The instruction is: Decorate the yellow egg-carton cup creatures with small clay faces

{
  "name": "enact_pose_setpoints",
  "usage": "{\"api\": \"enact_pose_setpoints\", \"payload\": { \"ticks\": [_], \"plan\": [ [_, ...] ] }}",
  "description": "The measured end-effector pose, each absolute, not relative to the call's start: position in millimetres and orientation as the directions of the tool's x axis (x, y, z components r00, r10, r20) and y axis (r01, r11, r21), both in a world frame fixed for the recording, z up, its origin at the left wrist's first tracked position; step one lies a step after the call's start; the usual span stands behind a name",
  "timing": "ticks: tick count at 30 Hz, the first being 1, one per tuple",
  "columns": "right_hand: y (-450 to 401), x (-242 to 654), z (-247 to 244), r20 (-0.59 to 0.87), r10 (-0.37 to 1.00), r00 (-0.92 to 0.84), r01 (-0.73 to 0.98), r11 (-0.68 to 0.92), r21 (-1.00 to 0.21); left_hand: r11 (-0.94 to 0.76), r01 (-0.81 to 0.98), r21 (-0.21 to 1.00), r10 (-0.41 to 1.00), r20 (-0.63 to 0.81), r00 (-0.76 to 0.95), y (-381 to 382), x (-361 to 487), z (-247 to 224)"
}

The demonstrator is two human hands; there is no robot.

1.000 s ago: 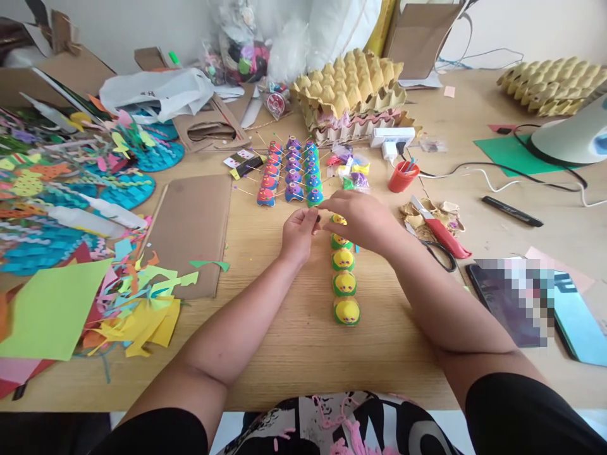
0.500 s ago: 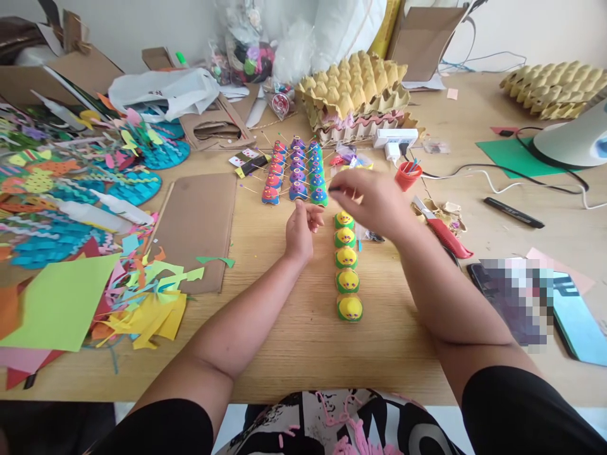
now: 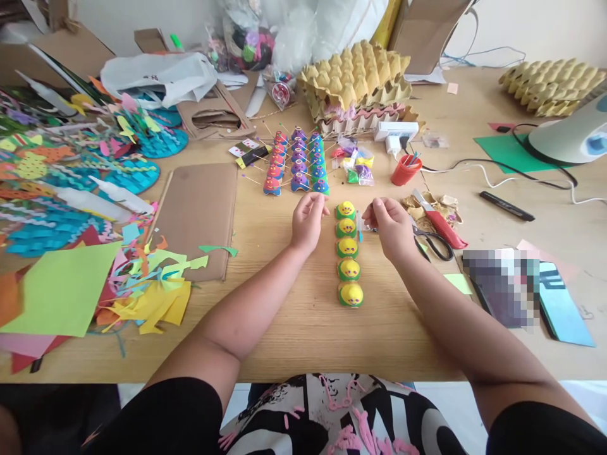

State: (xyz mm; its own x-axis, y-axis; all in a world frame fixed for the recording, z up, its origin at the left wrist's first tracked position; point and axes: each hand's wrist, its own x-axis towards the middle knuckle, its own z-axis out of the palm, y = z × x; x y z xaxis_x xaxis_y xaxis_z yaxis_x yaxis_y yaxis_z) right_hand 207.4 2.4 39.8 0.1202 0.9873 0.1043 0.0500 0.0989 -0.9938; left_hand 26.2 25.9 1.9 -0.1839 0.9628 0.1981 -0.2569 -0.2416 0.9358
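A row of yellow domes with green edges and small smiling faces, an egg-carton caterpillar (image 3: 348,246), lies lengthwise on the table between my hands. My left hand (image 3: 308,221) is just left of its far end, thumb and fingers curled together; anything inside them is too small to make out. To the right of the row, my right hand (image 3: 391,229) is closed with its fingertips turned inward and down. Whatever it may hold is hidden. A small clear bag (image 3: 368,225) lies partly behind the right fingertips. Neither hand appears to touch the caterpillar.
Three painted caterpillars (image 3: 298,161) with stick feelers stand beyond. Clay packets (image 3: 355,164), a red cup (image 3: 406,169), scissors (image 3: 435,243) and a red-handled knife (image 3: 443,224) lie right. Egg trays (image 3: 355,76) are stacked behind. Cardboard (image 3: 196,215) and paper scraps (image 3: 156,297) lie left.
My right hand has come down and back from above the caterpillar's far end to its right side. The dark bit in its fingertips no longer shows. My left hand has shifted slightly, fingers curling closer.
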Motion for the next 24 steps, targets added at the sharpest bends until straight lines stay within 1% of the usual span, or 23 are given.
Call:
{"api": "enact_pose_setpoints", "payload": {
  "ticks": [2, 4, 7, 10, 13, 14, 16, 18, 20, 22, 24],
  "plan": [
    [0, 210, 25, 0.108, 0.983, 0.149, 0.053, 0.101, -0.993, -0.249, -0.279, 0.927, 0.962, 0.203, -0.182, 26, 26, 2],
    [1, 214, 17, 0.120, 0.980, 0.159, 0.110, 0.103, -0.989, -0.247, -0.284, 0.926, 0.962, 0.201, -0.183, 27, 26, 2],
    [4, 224, 13, 0.156, 0.975, 0.156, 0.295, 0.105, -0.950, -0.244, -0.287, 0.926, 0.962, 0.194, -0.190, 29, 26, 1],
    [2, 234, 15, 0.187, 0.976, 0.111, 0.512, 0.105, -0.852, -0.244, -0.305, 0.921, 0.962, 0.191, -0.194, 31, 26, 0],
    [-1, 234, 21, 0.213, 0.975, 0.068, 0.626, 0.125, -0.770, -0.220, -0.291, 0.931, 0.967, 0.169, -0.189, 31, 27, 1],
    [-1, 231, 22, 0.232, 0.970, 0.066, 0.626, 0.141, -0.767, -0.213, -0.285, 0.935, 0.969, 0.164, -0.187, 31, 27, 1],
    [-2, 222, 24, 0.255, 0.964, 0.073, 0.550, 0.174, -0.817, -0.213, -0.282, 0.936, 0.969, 0.165, -0.183, 31, 27, 2],
    [-1, 212, 22, 0.227, 0.970, 0.081, 0.388, 0.179, -0.904, -0.226, -0.278, 0.934, 0.968, 0.184, -0.170, 30, 26, 2],
    [0, 205, 17, 0.202, 0.975, 0.094, 0.231, 0.176, -0.957, -0.249, -0.264, 0.932, 0.966, 0.218, -0.141, 29, 27, 2],
    [1, 203, 11, 0.200, 0.973, 0.115, 0.131, 0.185, -0.974, -0.278, -0.240, 0.930, 0.960, 0.261, -0.103, 28, 27, 1],
    [2, 203, 6, 0.197, 0.972, 0.125, 0.071, 0.190, -0.979, -0.310, -0.197, 0.930, 0.951, 0.301, -0.071, 26, 28, 1]
  ]
}}
